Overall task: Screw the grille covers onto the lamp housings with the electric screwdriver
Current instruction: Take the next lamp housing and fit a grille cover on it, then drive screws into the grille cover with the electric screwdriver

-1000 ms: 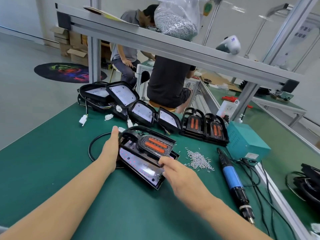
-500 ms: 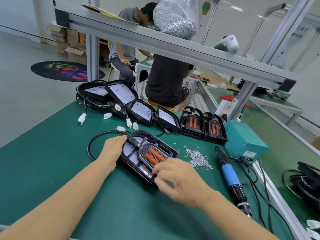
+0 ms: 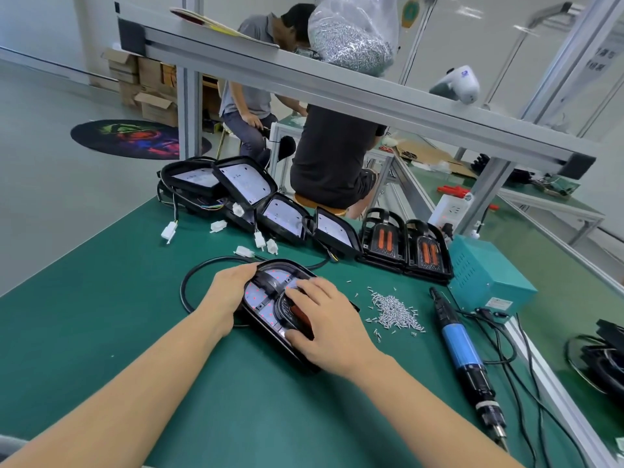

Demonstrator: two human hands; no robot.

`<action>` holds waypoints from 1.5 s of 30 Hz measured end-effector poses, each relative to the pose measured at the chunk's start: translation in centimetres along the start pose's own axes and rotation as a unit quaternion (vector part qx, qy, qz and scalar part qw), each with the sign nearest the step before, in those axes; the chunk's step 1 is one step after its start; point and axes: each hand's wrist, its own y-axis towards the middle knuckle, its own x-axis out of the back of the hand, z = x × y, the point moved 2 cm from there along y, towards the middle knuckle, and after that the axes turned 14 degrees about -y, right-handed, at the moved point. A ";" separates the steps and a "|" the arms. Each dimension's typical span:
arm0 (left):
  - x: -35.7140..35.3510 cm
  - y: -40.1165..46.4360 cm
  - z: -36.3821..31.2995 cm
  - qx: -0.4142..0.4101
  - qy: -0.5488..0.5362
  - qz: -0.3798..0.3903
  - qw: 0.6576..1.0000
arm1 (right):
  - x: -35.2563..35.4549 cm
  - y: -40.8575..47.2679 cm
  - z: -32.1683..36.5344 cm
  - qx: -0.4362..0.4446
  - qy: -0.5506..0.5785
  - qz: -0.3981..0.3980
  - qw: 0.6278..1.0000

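A black lamp housing (image 3: 261, 304) with a white LED board lies flat on the green mat in front of me. A black grille cover (image 3: 270, 285) with orange strips sits on top of it. My left hand (image 3: 229, 292) holds the housing's left edge. My right hand (image 3: 324, 319) lies over the cover with fingers spread, pressing it down and hiding most of it. The blue electric screwdriver (image 3: 461, 346) lies on the mat to the right, untouched. A pile of small silver screws (image 3: 393, 310) lies between the lamp and the screwdriver.
Open lamp housings (image 3: 243, 184) and two lamps with grilles fitted (image 3: 405, 244) line the back of the bench. A teal power box (image 3: 486, 275) stands at the right, with cables trailing. An aluminium shelf rail (image 3: 337, 86) carries a bag of screws (image 3: 351, 38). Two people sit behind.
The housing has been lowered flat onto the mat and the grille cover set down onto it. My right hand moved from the cover's edge onto its top.
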 end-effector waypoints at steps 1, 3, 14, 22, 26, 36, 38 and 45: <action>-0.1 0.0 0.0 0.002 0.002 0.008 1.000 | -0.2 -0.2 0.2 -0.002 -0.010 0.003 1.000; -0.4 0.1 -0.1 -0.005 0.013 0.019 1.000 | -0.5 -0.5 0.4 -0.013 -0.022 -0.001 1.000; -2.2 2.0 0.0 -0.099 0.210 0.017 0.972 | -1.8 0.3 0.7 -0.071 -0.040 0.079 0.994; -2.6 1.2 0.8 -0.146 0.386 0.027 0.910 | -1.7 0.4 1.0 -0.089 -0.031 0.128 0.987; -2.8 1.2 1.0 -0.162 0.550 0.004 0.819 | -1.4 0.6 0.9 -0.085 -0.032 0.137 0.986; -2.7 1.9 0.4 -0.098 0.555 0.044 0.825 | 1.9 -3.3 -4.7 -0.230 0.059 -0.003 0.971; -3.0 1.9 0.0 -0.105 0.558 0.041 0.822 | 2.3 -5.3 -7.8 -0.299 0.076 0.006 0.951; -7.2 0.5 -2.0 -0.261 0.519 0.054 0.812 | 0.9 -10.7 -13.9 -0.455 -0.037 0.135 0.880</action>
